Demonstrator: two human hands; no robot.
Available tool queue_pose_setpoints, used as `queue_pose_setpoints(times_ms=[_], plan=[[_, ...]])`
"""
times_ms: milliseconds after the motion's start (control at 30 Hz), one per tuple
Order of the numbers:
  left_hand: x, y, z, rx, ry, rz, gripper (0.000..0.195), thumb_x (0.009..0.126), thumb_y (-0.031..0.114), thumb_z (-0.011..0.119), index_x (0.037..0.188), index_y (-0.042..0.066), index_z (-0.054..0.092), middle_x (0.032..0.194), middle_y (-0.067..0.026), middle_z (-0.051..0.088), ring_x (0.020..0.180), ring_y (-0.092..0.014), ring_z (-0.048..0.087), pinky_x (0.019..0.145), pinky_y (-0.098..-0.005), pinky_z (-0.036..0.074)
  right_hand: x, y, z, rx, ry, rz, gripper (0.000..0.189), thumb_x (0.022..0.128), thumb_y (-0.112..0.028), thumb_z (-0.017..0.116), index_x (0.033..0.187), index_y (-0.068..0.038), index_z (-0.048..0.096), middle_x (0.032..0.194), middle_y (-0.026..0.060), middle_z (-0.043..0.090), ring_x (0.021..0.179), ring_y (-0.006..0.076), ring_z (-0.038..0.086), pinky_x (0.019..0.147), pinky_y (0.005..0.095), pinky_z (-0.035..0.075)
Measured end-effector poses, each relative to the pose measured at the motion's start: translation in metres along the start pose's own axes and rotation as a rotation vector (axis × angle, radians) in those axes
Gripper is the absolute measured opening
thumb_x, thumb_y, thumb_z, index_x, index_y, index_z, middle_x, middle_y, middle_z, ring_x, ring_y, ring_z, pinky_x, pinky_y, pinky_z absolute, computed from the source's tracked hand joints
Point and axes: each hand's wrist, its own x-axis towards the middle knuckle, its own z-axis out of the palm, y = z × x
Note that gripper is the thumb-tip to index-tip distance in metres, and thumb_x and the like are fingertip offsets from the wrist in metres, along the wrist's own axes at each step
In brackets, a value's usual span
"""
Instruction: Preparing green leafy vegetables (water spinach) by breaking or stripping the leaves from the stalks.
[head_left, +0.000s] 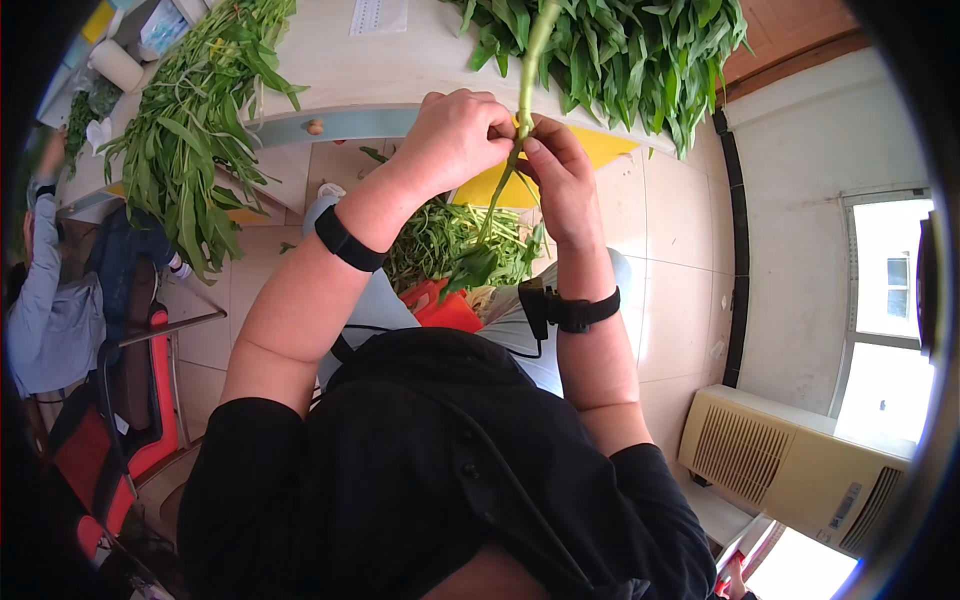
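Note:
A thick pale-green stem, apparently water spinach, stands between my hands, with thinner leafy shoots hanging below it. My left hand pinches the stem near its joint from the left, fingers curled. From the right, my right hand grips the same spot between thumb and fingers. Both hands are just off the front edge of the white table. Below them, a heap of cut greens lies over a red bag or container between my knees; its lower part is hidden.
A large leafy pile lies on the table at right, and another bunch overhangs at left. A person in a grey-blue top sits at far left by a red-and-black chair. A beige air conditioner stands by the right wall.

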Motion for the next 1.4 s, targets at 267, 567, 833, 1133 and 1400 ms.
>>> queue_pose_setpoints(times_ms=[267,567,833,1133,1400], plan=[[-0.001,-0.006,0.003,-0.187,0.018,-0.233,0.012,0.072,0.008,0.066,0.079,-0.001,0.062,0.076,-0.0105,0.064,0.070,-0.020,0.063,0.068,-0.0315,0.051,-0.001,0.008,0.004,-0.342,0.055,0.001,0.018,0.082,-0.005,0.067,0.097,0.003,0.063,0.084,0.0035,0.065,0.076,0.0091,0.059,0.073,0.0232,0.048],[-0.004,-0.015,0.022,-0.248,0.170,-0.243,0.010,0.068,0.010,0.064,0.071,0.001,0.059,0.071,-0.0113,0.063,0.066,-0.027,0.062,0.064,-0.0375,0.050,0.002,0.012,0.004,-0.419,0.105,-0.021,0.017,0.079,-0.008,0.069,0.091,0.002,0.064,0.077,0.0036,0.065,0.071,0.0084,0.057,0.067,0.0238,0.047],[-0.005,-0.010,0.026,-0.075,0.188,-0.133,0.010,0.069,0.004,0.062,0.075,0.000,0.054,0.069,-0.0102,0.059,0.066,-0.025,0.058,0.063,-0.0357,0.048,0.002,0.013,0.004,-0.449,0.109,-0.003,0.016,0.078,-0.009,0.068,0.088,0.002,0.064,0.073,0.0033,0.064,0.067,0.0090,0.057,0.065,0.0250,0.048],[-0.008,-0.011,0.030,0.124,0.206,-0.072,0.013,0.065,0.008,0.063,0.066,0.007,0.050,0.069,-0.0034,0.056,0.073,-0.026,0.056,0.070,-0.0406,0.040,0.000,0.016,0.008,-0.659,0.214,-0.114,0.017,0.074,-0.012,0.068,0.084,0.000,0.065,0.068,0.0090,0.065,0.063,0.0141,0.062,0.063,0.0276,0.050],[-0.010,-0.028,0.013,0.026,0.297,-0.134,0.009,0.072,0.004,0.063,0.075,0.001,0.056,0.070,-0.0100,0.058,0.067,-0.027,0.060,0.063,-0.0375,0.048,0.005,0.011,-0.023,-0.245,0.193,-0.002,0.016,0.081,-0.010,0.065,0.090,0.003,0.064,0.078,0.0052,0.066,0.070,0.0114,0.059,0.068,0.0256,0.047]])
